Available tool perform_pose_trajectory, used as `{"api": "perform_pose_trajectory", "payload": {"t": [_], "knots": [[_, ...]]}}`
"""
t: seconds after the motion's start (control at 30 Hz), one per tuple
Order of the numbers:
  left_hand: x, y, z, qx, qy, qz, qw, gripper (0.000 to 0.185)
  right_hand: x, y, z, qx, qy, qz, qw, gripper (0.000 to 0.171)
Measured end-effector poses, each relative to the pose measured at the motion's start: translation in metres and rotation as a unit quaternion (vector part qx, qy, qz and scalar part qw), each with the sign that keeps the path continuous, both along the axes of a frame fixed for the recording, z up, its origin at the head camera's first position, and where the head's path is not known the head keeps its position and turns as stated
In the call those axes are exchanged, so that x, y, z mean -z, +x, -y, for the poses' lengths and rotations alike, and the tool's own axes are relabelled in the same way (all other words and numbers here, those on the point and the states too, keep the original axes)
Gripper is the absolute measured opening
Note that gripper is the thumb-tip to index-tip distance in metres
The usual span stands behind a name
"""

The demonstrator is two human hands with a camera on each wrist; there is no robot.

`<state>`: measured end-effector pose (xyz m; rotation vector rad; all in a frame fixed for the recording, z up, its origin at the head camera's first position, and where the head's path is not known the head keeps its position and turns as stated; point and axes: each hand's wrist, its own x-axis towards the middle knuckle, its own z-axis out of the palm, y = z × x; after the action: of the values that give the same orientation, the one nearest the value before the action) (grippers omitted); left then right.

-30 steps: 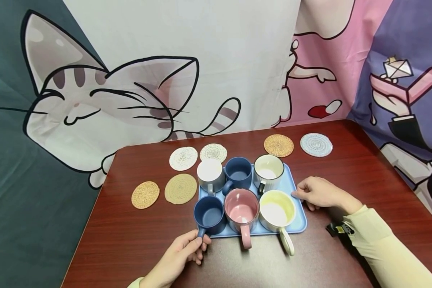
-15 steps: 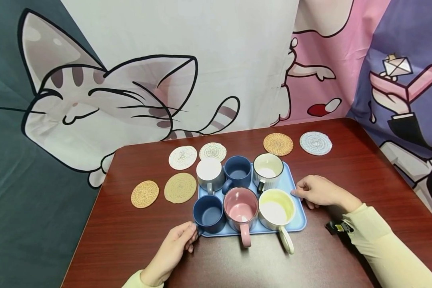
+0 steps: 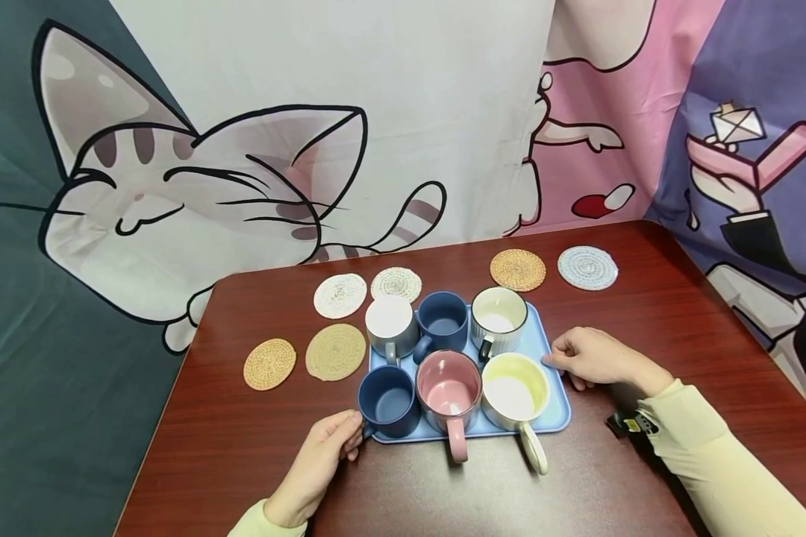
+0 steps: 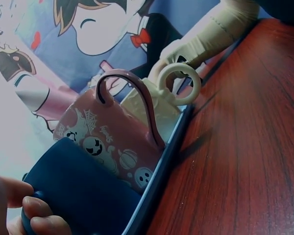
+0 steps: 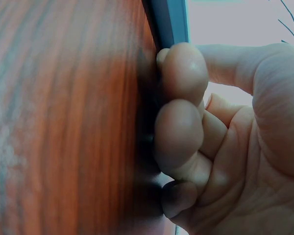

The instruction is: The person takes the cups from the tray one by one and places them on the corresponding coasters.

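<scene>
My left hand (image 3: pixel 322 455) pinches the handle of the front-left navy blue mug (image 3: pixel 388 403); in the left wrist view the fingers curl round that handle beside the blue mug body (image 4: pixel 83 191). The mug stands on a light blue tray (image 3: pixel 556 406). At the tray's right edge my right hand (image 3: pixel 594 356) grips the rim between thumb and curled fingers, close to the tabletop in the right wrist view. Also on the tray are a pink mug (image 3: pixel 448 384), a cream mug with a yellow inside (image 3: pixel 516 391), a grey-white mug (image 3: pixel 391 328), another blue mug (image 3: pixel 442 321) and a black-rimmed white mug (image 3: pixel 499 321).
Round woven coasters lie on the dark red table (image 3: pixel 201 440): a tan one (image 3: pixel 270 364), an olive one (image 3: pixel 336 352), a white one (image 3: pixel 339 295), a pale green one (image 3: pixel 396 284), an orange one (image 3: pixel 518 270) and a light blue one (image 3: pixel 587 268). A cartoon-printed curtain hangs behind.
My left hand has shifted left, and the front-left blue mug's handle has swung from pointing forward to pointing left. My right hand has stayed on the tray's edge.
</scene>
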<state>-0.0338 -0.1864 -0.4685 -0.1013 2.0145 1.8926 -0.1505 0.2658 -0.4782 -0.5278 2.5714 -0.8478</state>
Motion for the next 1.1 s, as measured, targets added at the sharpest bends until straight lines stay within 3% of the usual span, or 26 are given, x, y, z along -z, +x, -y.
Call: {"api": "perform_pose_trajectory", "payload": {"t": [0.53,0.77,1.1], "knots": [[0.004,-0.001,0.011,-0.005,0.103,0.003,0.9947,0.041,0.003,-0.001,-0.001,-0.001,0.000,0.001,1.000,0.042],[0.001,-0.005,0.024,-0.004,0.146,-0.041,0.9884,0.039,0.003,-0.001,0.000,0.001,0.008,0.006,1.000,0.041],[-0.015,-0.014,0.054,-0.074,0.173,-0.069,0.9797,0.035,0.004,0.001,-0.001,-0.002,-0.007,-0.001,1.000,0.043]]}}
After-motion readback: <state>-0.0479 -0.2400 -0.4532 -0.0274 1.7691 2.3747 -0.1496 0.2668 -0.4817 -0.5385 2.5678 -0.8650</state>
